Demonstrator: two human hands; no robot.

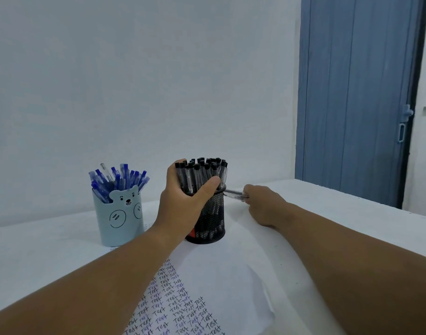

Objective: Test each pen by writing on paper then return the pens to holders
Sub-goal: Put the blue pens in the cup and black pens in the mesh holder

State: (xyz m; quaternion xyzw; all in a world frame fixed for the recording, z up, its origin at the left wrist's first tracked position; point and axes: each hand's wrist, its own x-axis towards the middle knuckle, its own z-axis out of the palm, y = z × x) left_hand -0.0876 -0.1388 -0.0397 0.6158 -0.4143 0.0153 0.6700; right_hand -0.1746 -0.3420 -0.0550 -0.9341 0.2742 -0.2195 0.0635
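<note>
Your left hand (183,197) wraps the black pens (202,174) and covers the near wall of the black mesh holder (213,218), so you cannot see its fingers behind the bundle. The pen (235,194) in your right hand (262,204) is smeared by blur; its tip and colour are unclear, and the fingers gripping it are hidden behind the knuckles. The written paper (183,308) runs off the bottom edge, partly under your left forearm.
</note>
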